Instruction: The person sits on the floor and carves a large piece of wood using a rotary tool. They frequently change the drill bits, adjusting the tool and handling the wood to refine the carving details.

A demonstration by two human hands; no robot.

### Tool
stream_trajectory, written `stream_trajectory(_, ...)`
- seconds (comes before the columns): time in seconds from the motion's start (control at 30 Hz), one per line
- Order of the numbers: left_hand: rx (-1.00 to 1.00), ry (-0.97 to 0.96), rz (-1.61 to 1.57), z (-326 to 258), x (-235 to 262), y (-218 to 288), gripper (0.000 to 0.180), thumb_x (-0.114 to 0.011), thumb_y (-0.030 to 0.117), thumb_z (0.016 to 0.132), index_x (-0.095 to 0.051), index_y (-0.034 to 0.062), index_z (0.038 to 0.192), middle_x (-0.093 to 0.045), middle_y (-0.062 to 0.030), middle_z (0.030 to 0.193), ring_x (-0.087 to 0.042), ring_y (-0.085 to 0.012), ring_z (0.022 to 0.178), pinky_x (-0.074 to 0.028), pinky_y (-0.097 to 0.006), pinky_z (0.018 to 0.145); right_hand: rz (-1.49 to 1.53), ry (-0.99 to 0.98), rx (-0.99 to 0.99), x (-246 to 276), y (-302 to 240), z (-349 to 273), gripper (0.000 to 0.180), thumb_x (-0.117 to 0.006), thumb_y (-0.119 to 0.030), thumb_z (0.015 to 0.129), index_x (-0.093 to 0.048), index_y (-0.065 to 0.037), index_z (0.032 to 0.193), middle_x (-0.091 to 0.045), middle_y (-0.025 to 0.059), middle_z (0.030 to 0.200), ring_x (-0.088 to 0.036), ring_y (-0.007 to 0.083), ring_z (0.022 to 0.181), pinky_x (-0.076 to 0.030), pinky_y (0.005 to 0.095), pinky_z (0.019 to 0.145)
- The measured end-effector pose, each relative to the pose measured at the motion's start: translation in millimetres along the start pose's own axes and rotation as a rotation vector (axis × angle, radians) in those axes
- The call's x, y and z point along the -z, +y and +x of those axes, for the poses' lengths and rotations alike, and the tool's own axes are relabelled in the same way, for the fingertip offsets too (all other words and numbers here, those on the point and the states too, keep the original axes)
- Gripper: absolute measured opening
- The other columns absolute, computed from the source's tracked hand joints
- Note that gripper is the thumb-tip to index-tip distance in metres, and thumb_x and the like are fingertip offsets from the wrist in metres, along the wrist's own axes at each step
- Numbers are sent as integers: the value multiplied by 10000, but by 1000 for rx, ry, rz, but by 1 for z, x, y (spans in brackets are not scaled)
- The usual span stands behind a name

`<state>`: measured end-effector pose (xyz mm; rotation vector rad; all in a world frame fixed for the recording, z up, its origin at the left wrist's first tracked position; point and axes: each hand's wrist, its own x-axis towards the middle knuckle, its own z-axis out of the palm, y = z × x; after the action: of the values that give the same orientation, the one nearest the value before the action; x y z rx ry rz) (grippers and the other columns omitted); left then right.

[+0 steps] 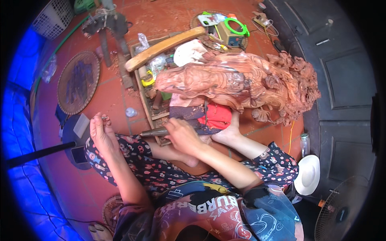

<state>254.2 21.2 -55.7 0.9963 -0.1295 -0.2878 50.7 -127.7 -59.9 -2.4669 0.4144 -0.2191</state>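
- Floor of reddish tiles [157,20] with wood scraps scattered about, blue sheeting [16,120] down the left, dark panelled door [345,88] on the right.
- One big wood carving [241,80], lying lengthwise just past the seated person's feet, hiding part of what's behind it.
- One cluttered wooden tray [145,100] left of it, with one thick wooden bar [165,48] lying across and blocking some of the contents.
- Three round trays [63,86]: one left, one far side, one partly showing at the bottom.
- One dark-and-red cloth [219,116] on the near side of the carving.
- Two hands: right [183,136] wrapped round one grey tool [155,132], left [105,134] raised, fingers curled in, pinching one slim bit [104,117], too small to identify.
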Motion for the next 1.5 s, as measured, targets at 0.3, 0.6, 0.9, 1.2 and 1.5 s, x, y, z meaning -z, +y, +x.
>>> stream_trajectory(0.3,61,28,84,-7,-15,-5,211,-620,172,903,-620,-8,1015,-622,-60,895,-575,-107,809,-465,-215,744,39,-4,-177,-17,14,-3,372,-683,-32,686,-595,6,1045,-566,153,958,-566,353,929,-451,428,804)
stream_trajectory(0.6,198,-102,238,-17,-34,-3,270,-561,132,925,-604,-67,1103,-642,-109,972,-594,-117,770,-458,-220,689,1057,31,-285,37,-33,-19,182,-486,10,924,-637,-4,1023,-667,139,1030,-659,199,931,-542,302,778)
stream_trajectory(0.9,316,-443,239,-29,-42,-4,125,-666,51,831,-657,-22,931,-676,-86,812,-630,-124,725,-486,-231,655,1573,-57,-360,43,-36,-9,219,-527,-93,939,-409,-50,1118,-638,242,1014,-665,295,918,-559,360,767)
stream_trajectory(1.2,378,-647,121,-41,-50,-11,123,-720,41,766,-602,14,787,-625,-60,817,-595,-108,719,-468,-220,652,1568,-82,-364,40,-38,-12,225,-495,-114,959,-479,-4,1154,-637,224,1039,-659,279,944,-549,356,796)
stream_trajectory(1.5,476,-688,138,-48,-56,-5,87,-708,2,774,-637,-8,823,-630,-51,832,-615,-108,759,-483,-234,699,1579,-60,-349,35,-40,-15,185,-497,-100,956,-509,8,1106,-651,197,997,-666,266,913,-554,358,794)
